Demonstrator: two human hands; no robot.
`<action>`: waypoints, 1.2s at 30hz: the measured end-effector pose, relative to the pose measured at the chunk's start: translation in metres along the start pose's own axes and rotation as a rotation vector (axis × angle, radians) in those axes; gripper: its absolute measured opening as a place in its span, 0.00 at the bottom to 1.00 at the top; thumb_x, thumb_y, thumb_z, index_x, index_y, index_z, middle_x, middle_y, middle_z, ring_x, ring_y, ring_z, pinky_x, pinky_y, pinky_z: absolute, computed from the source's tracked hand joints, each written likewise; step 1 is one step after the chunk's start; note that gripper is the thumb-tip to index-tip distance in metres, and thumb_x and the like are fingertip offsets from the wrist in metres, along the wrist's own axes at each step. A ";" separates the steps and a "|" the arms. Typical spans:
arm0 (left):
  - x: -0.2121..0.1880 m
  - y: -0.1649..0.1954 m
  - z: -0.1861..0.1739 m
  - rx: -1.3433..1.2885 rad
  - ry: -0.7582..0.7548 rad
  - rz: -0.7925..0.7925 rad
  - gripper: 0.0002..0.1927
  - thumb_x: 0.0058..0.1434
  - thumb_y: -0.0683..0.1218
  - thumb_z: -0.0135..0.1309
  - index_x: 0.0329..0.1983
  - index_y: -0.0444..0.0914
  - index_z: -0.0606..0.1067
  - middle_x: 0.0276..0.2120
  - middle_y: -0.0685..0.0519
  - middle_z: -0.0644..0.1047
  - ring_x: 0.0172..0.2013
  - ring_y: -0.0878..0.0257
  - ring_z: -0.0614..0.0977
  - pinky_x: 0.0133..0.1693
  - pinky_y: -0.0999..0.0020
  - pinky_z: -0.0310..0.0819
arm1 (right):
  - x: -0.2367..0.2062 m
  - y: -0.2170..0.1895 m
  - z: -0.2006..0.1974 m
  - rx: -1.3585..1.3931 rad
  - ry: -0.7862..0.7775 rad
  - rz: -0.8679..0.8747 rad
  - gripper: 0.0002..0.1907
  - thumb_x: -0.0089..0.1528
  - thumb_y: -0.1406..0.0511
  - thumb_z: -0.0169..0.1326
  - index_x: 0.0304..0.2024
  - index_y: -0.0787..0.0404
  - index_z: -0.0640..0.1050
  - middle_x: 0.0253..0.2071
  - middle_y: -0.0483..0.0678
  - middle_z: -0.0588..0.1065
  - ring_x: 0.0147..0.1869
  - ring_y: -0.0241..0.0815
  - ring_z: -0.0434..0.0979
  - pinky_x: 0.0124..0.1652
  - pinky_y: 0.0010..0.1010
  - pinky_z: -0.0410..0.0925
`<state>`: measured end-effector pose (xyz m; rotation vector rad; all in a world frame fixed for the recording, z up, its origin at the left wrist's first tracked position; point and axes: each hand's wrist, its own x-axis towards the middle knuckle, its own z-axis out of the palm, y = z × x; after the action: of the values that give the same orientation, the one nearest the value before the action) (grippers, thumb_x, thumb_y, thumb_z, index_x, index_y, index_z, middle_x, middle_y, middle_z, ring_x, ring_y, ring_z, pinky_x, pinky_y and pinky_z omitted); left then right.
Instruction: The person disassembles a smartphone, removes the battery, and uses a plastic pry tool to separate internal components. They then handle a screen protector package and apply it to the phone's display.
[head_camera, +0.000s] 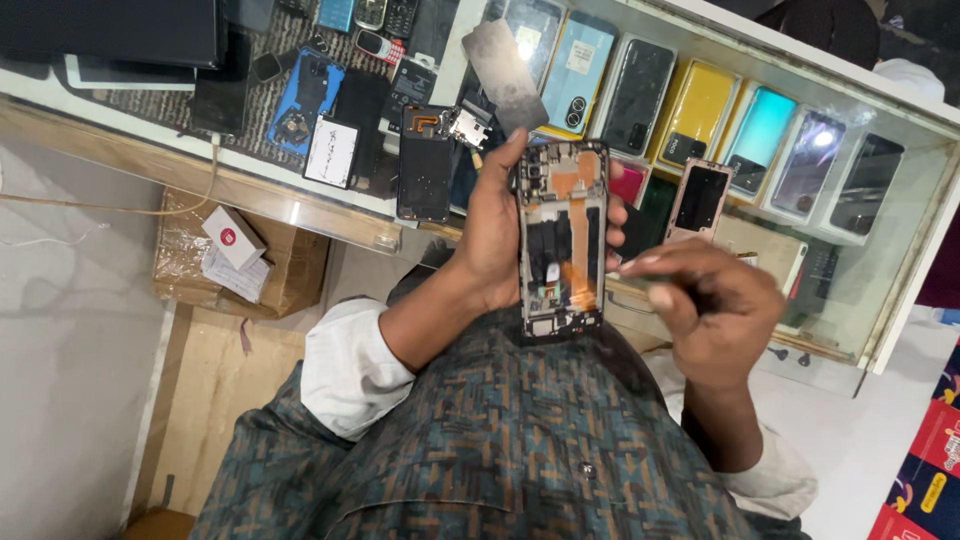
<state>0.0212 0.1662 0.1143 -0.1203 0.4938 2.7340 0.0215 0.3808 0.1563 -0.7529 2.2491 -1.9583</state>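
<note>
My left hand (492, 232) grips an opened phone frame (562, 240) upright, its bare inside with black parts and an orange flex cable facing me. My right hand (712, 305) hovers just right of the frame, fingers curled, fingertips close to its lower right edge; whether it pinches something small I cannot tell. Behind the frame on the glass counter (255, 190) lie a black phone body (426, 165) with a loose board and a grey metal sheet (503, 75).
Under the counter glass stand several phone boxes, among them a yellow one (695, 112) and a blue one (575, 75). A pink phone shell (699, 200) leans on the counter. A blue phone back (305, 100) lies at left. Cardboard boxes (240, 262) sit on the floor.
</note>
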 end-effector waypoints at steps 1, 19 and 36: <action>-0.002 -0.001 0.002 0.021 0.000 0.008 0.44 0.74 0.70 0.25 0.63 0.29 0.70 0.44 0.40 0.80 0.44 0.52 0.84 0.46 0.50 0.83 | 0.000 0.000 -0.001 -0.043 0.050 0.001 0.08 0.65 0.71 0.65 0.45 0.63 0.80 0.42 0.49 0.80 0.26 0.24 0.66 0.28 0.15 0.60; -0.025 -0.018 0.016 0.304 -0.233 0.029 0.41 0.73 0.67 0.36 0.67 0.26 0.65 0.55 0.39 0.77 0.50 0.55 0.82 0.57 0.60 0.78 | 0.019 -0.018 0.003 0.315 -0.065 0.418 0.31 0.57 0.74 0.67 0.60 0.67 0.70 0.45 0.50 0.75 0.41 0.29 0.76 0.36 0.19 0.72; -0.023 -0.014 0.018 0.613 -0.246 0.134 0.45 0.68 0.71 0.38 0.63 0.25 0.72 0.39 0.43 0.81 0.28 0.63 0.79 0.32 0.67 0.73 | 0.016 -0.006 0.003 0.616 -0.066 0.457 0.30 0.53 0.79 0.64 0.57 0.64 0.70 0.51 0.49 0.70 0.49 0.36 0.78 0.44 0.23 0.74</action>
<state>0.0473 0.1776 0.1302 0.4105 1.2622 2.5350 0.0100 0.3711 0.1653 -0.2003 1.4553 -2.1403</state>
